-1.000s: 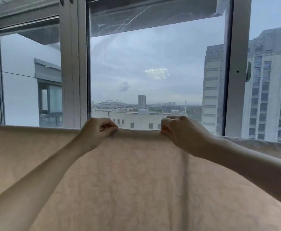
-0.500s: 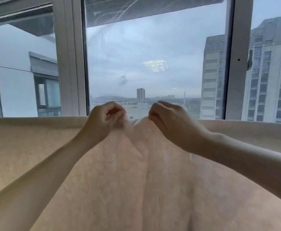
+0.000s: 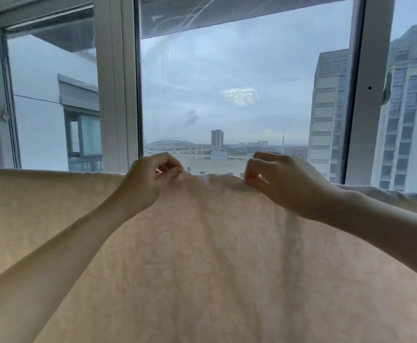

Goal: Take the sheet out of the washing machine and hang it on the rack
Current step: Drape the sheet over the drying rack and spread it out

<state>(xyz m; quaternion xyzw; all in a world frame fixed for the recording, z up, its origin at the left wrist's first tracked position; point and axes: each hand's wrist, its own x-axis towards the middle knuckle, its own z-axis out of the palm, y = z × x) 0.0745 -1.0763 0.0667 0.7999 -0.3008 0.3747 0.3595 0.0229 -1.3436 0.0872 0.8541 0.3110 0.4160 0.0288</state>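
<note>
A pale pink sheet (image 3: 202,256) with a faint printed pattern hangs draped across the whole width of the view, its top fold running level in front of the window. My left hand (image 3: 150,181) pinches the top fold left of centre. My right hand (image 3: 276,181) pinches the same fold a short way to the right. The stretch of fabric between the two hands is pulled nearly flat, with soft creases running down below them. The rack itself is hidden under the sheet. The washing machine is not in view.
Directly behind the sheet stands a large window with grey frames (image 3: 118,95) and a second upright (image 3: 368,95). High-rise buildings and a city skyline show through the glass.
My hands, which had bunched a peak of fabric between them half a second ago, have moved apart along the top fold, flattening it.
</note>
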